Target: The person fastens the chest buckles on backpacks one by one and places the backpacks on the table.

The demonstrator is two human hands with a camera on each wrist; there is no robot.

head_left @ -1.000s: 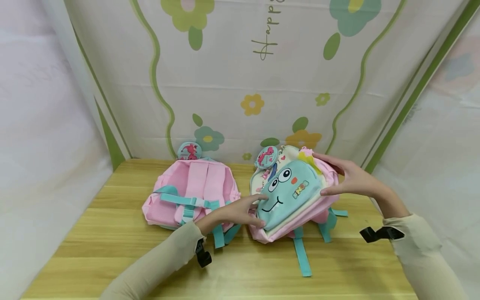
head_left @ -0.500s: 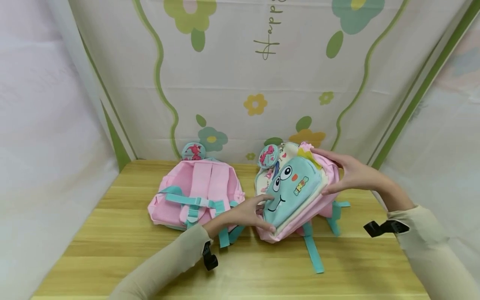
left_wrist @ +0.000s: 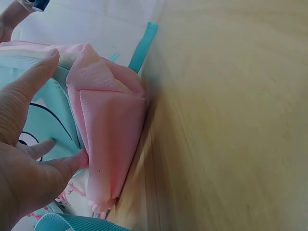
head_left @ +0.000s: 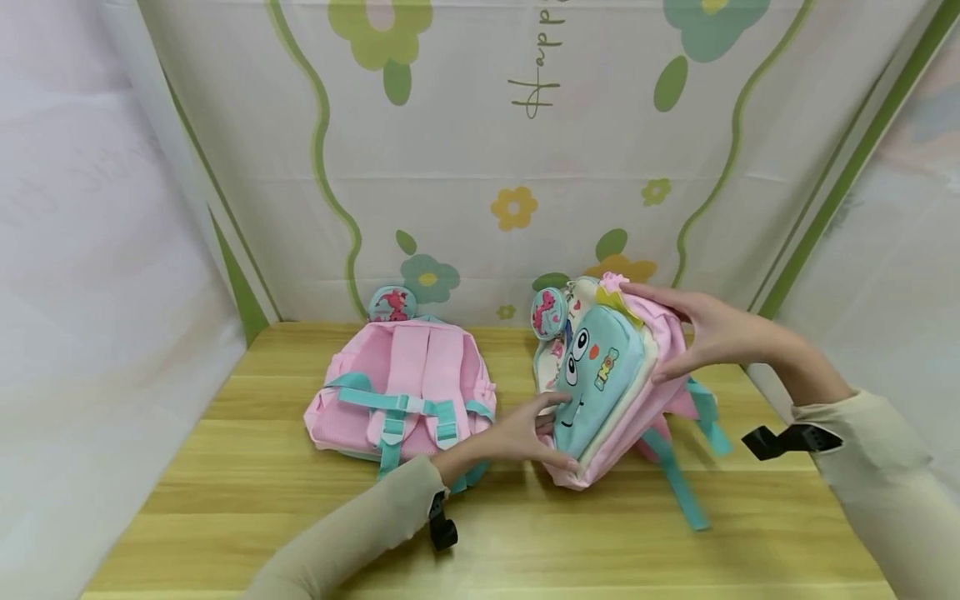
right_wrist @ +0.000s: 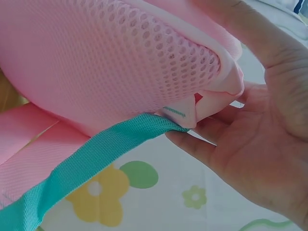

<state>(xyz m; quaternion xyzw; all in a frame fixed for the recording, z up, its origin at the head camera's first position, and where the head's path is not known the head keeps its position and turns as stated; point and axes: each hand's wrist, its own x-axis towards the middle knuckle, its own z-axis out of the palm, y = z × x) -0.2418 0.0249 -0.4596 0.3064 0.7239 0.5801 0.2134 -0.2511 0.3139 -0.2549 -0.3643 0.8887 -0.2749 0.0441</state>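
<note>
While the blue-faced backpack (head_left: 621, 404) is leaning at a tilt on the right of the worktop (head_left: 540, 550), its soft body is probably inviting a slip: if a hand is gathering only slack cloth, the bag could be sagging or toppling toward the near side. Its loose strap (head_left: 678, 483) is trailing to the near right, where it could be getting trapped underneath (a small nuisance, but a likely one). The left sleeve (head_left: 352, 525) is passing close to the other backpack (head_left: 442, 358), so the cuff might be snagging on that bag's straps.

The left hand (head_left: 517, 433) is gripping from the near left, half curled, its thumb lying along the near lower corner and its fingers resting on the front and left side. The right hand (head_left: 720, 329) is arching in from the right and holding the bag with a wide span, fingers at the far top corner, thumb lower on the right side. How much weight the worktop is bearing, the views are not telling.
</note>
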